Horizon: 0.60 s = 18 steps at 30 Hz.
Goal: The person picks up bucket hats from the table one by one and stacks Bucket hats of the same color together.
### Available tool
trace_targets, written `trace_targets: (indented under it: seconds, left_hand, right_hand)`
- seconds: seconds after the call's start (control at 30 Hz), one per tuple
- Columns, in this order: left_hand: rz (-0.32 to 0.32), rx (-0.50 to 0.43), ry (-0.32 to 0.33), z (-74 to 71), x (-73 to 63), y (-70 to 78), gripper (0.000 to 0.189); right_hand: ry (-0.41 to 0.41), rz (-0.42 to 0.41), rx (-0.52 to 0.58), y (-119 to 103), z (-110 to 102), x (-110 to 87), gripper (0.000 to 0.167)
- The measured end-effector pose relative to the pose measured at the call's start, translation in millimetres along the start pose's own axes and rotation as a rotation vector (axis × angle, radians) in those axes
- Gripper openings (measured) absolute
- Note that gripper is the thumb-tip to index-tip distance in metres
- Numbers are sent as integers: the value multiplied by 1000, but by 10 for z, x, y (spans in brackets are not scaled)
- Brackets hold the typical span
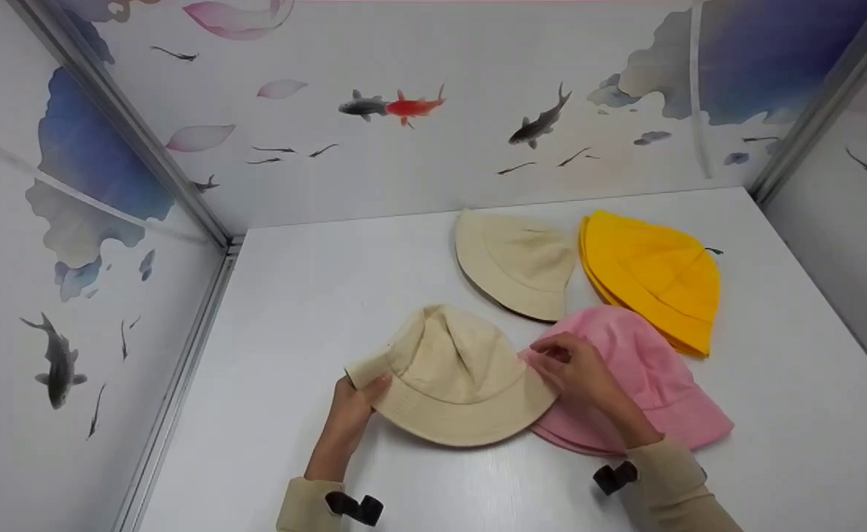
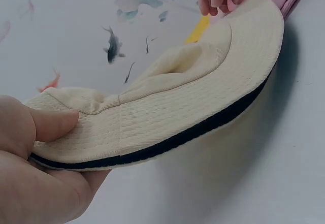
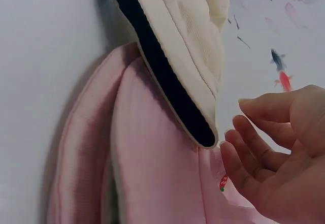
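My left hand (image 1: 354,405) grips the brim of a cream bucket hat (image 1: 454,369), thumb on top and fingers underneath, as the left wrist view shows. The hat is tilted, and a dark navy lining (image 2: 203,130) shows along its brim edge. My right hand (image 3: 284,153) is beside the hat's other end, its fingers loosely bent with nothing between them. In the right wrist view a gap separates the fingertips from the brim. Under that end of the cream hat lie stacked pink bucket hats (image 1: 644,369), partly hidden by my right hand and forearm.
A second cream bucket hat (image 1: 518,262) lies behind, near the back of the white table (image 1: 315,295). To its right are stacked yellow bucket hats (image 1: 655,277). Printed panels with fish stand around the table: a back wall (image 1: 463,162) and side walls.
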<state>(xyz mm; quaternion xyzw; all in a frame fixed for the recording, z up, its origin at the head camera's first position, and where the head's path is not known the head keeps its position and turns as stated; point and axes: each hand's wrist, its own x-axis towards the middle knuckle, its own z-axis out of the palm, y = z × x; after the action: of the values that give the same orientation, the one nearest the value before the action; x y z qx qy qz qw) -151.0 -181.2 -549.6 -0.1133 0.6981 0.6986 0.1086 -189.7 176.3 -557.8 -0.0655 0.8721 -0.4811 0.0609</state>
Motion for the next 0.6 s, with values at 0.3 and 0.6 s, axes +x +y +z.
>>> trace_targets:
  seconds: [0.3, 0.6]
  left_hand:
    - [8, 22, 3, 29, -77, 32, 49]
    - [11, 20, 19, 26, -96, 17, 49]
  right_hand:
    - [20, 27, 3, -4, -121, 129, 30]
    - [24, 105, -15, -3, -281, 438, 50]
